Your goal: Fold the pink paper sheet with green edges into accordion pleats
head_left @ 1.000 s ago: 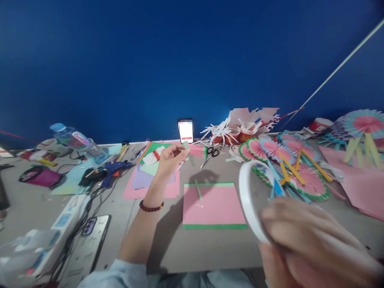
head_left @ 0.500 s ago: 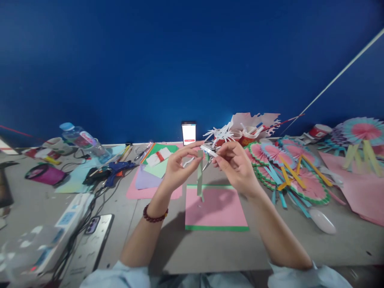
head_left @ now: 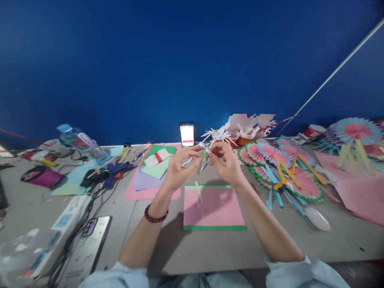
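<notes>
Above a pink sheet with green edge bands (head_left: 214, 210), both hands are raised close together. My left hand (head_left: 181, 166), a beaded bracelet at its wrist, is closed in a pinch on a pale green paper strip (head_left: 202, 155). My right hand (head_left: 227, 165) pinches at the strip's other side, its fingertips nearly meeting the left ones. Fingers hide much of the strip. Another pale green strip (head_left: 199, 192) lies on the pink sheet. A pointed metal tool (head_left: 205, 164) shows between the hands; its other end is hidden.
Right: folded paper rosettes (head_left: 304, 184), a white spoon (head_left: 318, 219), pink paper (head_left: 357, 184). Left: coloured sheets (head_left: 147, 180), a blue glue gun (head_left: 115, 172), a power strip (head_left: 61, 228) with cables, a phone (head_left: 93, 240), a bottle (head_left: 79, 140). A lit phone (head_left: 187, 134) stands at the wall.
The held strip hung low over the pink sheet and is now drawn up between the fingers. My right hand has moved left, nearer my left hand. The lying strip is now fully visible.
</notes>
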`<state>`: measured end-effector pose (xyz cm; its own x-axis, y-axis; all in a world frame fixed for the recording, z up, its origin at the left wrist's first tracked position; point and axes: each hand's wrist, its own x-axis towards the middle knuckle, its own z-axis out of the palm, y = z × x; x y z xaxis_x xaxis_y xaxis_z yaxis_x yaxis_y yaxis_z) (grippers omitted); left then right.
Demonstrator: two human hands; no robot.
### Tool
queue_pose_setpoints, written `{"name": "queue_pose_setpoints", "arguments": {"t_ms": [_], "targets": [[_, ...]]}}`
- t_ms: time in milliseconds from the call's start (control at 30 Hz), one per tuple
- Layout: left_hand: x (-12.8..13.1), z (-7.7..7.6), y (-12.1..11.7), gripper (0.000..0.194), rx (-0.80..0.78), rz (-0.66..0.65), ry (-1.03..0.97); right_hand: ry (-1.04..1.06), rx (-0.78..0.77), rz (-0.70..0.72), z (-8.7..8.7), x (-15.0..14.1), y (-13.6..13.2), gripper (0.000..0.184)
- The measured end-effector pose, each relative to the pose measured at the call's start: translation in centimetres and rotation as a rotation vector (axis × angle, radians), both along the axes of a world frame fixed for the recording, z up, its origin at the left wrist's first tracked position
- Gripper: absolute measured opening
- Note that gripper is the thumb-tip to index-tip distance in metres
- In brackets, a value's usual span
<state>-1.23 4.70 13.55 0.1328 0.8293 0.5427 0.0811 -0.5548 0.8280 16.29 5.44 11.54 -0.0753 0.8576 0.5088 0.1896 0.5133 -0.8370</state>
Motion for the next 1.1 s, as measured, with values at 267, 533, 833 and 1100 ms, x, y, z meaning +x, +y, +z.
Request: {"name": "queue_pose_setpoints", "arguments": {"t_ms": [267,533,833,1100], "targets": [[-0.2,-0.5,0.4,0.022,-0.306,-0.123,-0.235,-0.024,-0.155,0.038,-1.5,0.0,1.4,0.029],[-0.9,-0.2,1.2,0.028,-0.367,-0.006,-0.255,0.220,-0.393,0.103,-2.1,-0.3,2.6,0.032],[-3.4,-0.9,3.3,0.030,-0.341,0.285,-0.298,0.428,-0.574,0.079,-1.5,0.5,2.8,0.040],[-2.4,-1.4,3.4,0.036,-0.417,0.198,-0.291,0.467,-0.543,0.268,0.1,0.0,1.1,0.040]]}}
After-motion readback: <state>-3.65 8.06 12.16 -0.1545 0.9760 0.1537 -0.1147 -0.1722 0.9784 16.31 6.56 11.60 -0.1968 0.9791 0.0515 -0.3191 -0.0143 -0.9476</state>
